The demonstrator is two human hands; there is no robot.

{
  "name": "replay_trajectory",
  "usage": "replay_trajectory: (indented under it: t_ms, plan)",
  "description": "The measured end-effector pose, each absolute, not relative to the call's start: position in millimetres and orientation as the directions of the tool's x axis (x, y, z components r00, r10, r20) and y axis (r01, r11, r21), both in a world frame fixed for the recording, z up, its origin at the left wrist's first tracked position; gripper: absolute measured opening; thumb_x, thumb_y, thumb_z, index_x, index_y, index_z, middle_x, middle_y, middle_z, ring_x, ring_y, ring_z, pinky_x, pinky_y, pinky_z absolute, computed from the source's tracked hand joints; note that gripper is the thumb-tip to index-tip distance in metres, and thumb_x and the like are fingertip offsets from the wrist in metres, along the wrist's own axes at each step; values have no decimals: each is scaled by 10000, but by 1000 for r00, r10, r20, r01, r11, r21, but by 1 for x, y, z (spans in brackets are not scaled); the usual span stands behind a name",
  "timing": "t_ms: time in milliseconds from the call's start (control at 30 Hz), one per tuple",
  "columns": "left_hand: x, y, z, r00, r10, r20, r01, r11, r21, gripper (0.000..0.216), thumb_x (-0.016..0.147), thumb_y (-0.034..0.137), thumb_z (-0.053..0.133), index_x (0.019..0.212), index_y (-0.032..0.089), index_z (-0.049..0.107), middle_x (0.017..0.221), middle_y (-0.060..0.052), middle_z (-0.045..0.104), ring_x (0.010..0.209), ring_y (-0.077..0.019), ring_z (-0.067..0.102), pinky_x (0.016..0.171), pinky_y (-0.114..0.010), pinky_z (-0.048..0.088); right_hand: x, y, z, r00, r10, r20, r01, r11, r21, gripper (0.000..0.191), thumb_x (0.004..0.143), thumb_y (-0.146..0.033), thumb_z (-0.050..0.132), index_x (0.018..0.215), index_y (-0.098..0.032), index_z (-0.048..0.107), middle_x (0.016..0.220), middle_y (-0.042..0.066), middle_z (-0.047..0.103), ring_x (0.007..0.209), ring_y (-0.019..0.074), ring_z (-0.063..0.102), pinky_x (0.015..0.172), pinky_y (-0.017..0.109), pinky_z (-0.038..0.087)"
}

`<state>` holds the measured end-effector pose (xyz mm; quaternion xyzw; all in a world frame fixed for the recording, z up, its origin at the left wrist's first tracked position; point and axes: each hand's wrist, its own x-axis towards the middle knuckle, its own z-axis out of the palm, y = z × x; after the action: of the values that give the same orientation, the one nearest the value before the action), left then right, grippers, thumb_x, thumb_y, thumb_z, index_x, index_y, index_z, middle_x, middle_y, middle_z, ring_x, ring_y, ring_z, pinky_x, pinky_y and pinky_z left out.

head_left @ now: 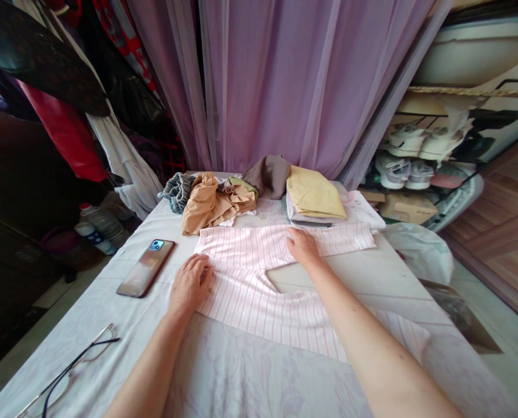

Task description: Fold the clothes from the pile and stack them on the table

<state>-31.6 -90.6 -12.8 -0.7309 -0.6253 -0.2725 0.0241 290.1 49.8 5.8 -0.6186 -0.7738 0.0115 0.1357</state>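
Clearly, the striped trousers [245, 284] lie spread on the counter [241, 377], under both hands — waist [203, 249] to the left, legs running off to the right. Their long axis goes roughly crosswise to the person, with the legs forked: the far leg [339, 239] lies nearly straight across, while the near leg [302, 322] slants toward the person and passes beneath the right forearm [354, 313]. A wedge of counter shows between them.

At the waist end, the left hand [191, 283] rests palm down, its grip slack and closed on nothing, fingers over the cloth by the side edge. The right hand [303, 244] reaches over the near leg and the gap to touch the far leg partway along; its fingers bend down onto the cloth, and whether that grip pinches a fold I cannot tell. So the left hand is nearer the waist, the right hand nearer the far hem [369, 238] — and the near hem [419, 341] lies apart from both, just beyond the right forearm.

Just past the far leg sit a stack [315, 194] of folded cloth, yellow on top, and a rumpled heap [210, 203]. The phone [146, 270] lies left of the left hand, with the glasses [73, 361] nearer the person.
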Motion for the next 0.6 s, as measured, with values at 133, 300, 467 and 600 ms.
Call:
replay_trajectory:
  t_ms: [133,300,467,600]
  plan:
    - [-32,-90,-13,75,899,430,929,-221,299,192,926,315,459,907,214,622,1138,-103,691,1175,-283,567,1003,-476,481,297,39,-2,-290,932,217,922,333,-198,310,902,-233,482,1142,-196,675,1236,93,665,1143,208,584,977,306,417]
    - [-32,-89,-12,83,903,423,932,-220,288,190,923,310,459,896,209,618,1124,-110,693,1170,-286,574,992,-465,488,316,36,-7,-200,952,233,937,256,-240,320,907,-268,492,1170,-203,663,1293,91,632,1201,213,557,995,331,423]
    - [-32,-89,-12,86,906,414,934,-218,284,195,928,316,451,906,207,612,1127,-111,689,1176,-287,570,995,-458,482,334,20,-9,-150,966,210,930,210,-303,290,894,-260,499,1108,-209,687,1190,74,691,1118,217,613,966,342,454]
    - [-29,-91,-13,61,912,406,946,-182,267,199,925,340,463,957,216,615,1189,-106,667,1209,-285,551,994,-455,481,339,-5,-26,-177,932,315,887,290,-360,277,873,-250,497,1037,-198,714,1159,91,698,1102,221,622,976,356,462]
